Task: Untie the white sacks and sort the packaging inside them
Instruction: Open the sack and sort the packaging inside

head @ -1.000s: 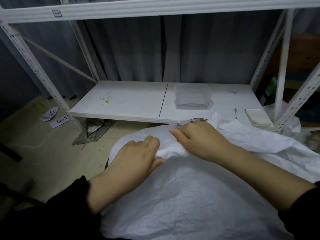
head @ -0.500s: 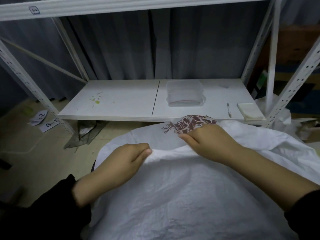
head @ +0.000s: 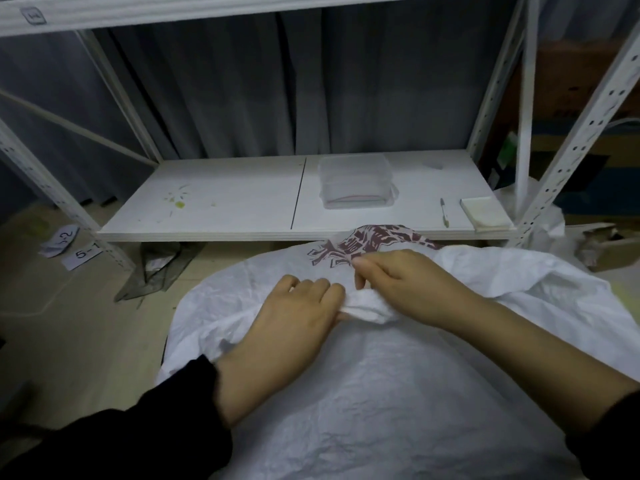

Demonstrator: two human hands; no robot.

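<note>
Looked down on a full white sack point(head: 381, 393) on the floor, just before a low shelf point(head: 225, 202). Pinched its twisted neck point(head: 367, 308) with the right grip point(head: 408, 285), fingers curled. Held the same twist with the left grip point(head: 294, 317). Lay crosswise between both, touching each.

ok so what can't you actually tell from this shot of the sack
All head view:
Contents of the white sack: hidden by its own cloth.
Its tie or knot: the left hand and right hand cover the bunched neck.
The red print: crumpled and blurred, unreadable.
Floor label: the shelf post cuts off its end.
</note>
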